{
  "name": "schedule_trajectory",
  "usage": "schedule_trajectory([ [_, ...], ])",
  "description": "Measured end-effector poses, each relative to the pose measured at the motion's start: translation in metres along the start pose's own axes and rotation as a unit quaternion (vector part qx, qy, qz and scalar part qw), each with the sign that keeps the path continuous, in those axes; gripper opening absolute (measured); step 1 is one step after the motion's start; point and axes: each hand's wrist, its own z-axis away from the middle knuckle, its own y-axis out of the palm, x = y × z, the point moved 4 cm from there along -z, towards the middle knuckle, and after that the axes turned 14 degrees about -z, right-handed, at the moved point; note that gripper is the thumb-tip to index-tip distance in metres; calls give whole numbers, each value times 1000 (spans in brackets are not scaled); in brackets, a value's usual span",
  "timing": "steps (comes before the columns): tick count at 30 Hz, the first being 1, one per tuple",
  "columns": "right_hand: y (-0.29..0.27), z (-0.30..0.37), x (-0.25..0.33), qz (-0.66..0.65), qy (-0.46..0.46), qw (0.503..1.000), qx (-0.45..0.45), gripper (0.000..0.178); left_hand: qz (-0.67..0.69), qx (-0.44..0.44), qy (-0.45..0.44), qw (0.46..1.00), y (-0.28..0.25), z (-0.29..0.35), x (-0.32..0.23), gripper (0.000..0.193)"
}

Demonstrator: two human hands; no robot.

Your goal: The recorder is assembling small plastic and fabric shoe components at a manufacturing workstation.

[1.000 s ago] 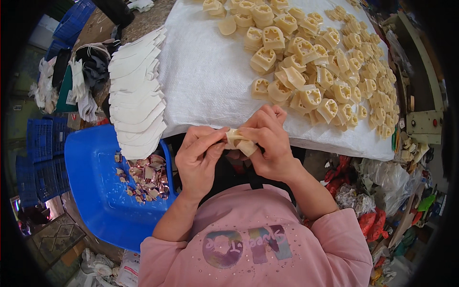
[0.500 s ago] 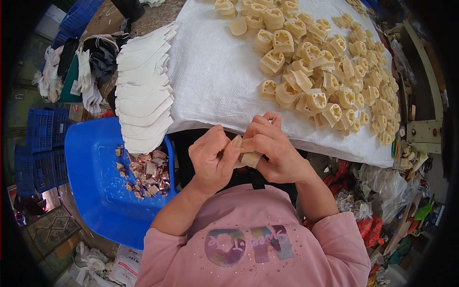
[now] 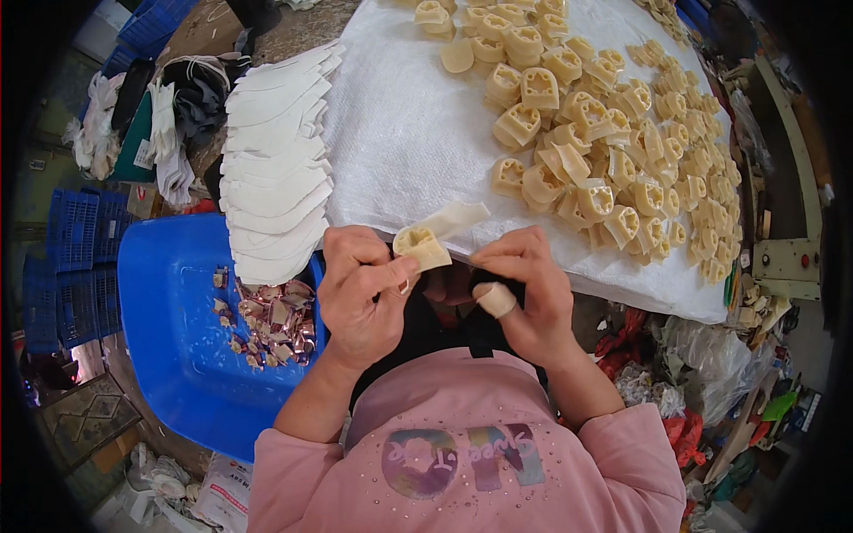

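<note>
My left hand point(image 3: 360, 293) pinches a cream, D-shaped plastic shoe heel point(image 3: 423, 252) between thumb and fingers, its hollow side up. From the heel's far side a pale, thin strip point(image 3: 460, 216) sticks out to the right, its tip free over the white sheet's edge. Just right of the heel, apart from it, is my right hand point(image 3: 533, 289); its fingers are bent, the thumb stands away from them, and nothing shows between. A beige wrap point(image 3: 496, 300) covers that thumb. Several similar cream heels point(image 3: 595, 169) lie heaped on the sheet ahead.
The white woven sheet point(image 3: 391, 133) covers the table. At its left, curved white strips point(image 3: 275, 164) lie in an overlapping row. Below them a blue tub point(image 3: 164, 329) holds shiny pinkish scraps point(image 3: 275, 320). Plastic bags point(image 3: 711, 346) crowd the right side, blue crates point(image 3: 75, 231) the far left.
My hands have moved apart: the left has shifted left with the heel, and the right has let go and drawn back to the right. The strip's free end now shows.
</note>
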Motion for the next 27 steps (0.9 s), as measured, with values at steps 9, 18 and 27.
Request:
schedule_trajectory([
  [9, 20, 34, -24, -493, 311, 777, -236, 21, 106, 73, 55, 990, 15, 6, -27, 22],
  [18, 12, 25, -13, -378, 278, 871, -146, 27, -86, 98, 142, 981, 26, 2, -39, 19],
  [27, -2, 15, -24, -268, 268, 925, -38, 30, 18, 168, -43, 985, 25, -2, -25, 23],
])
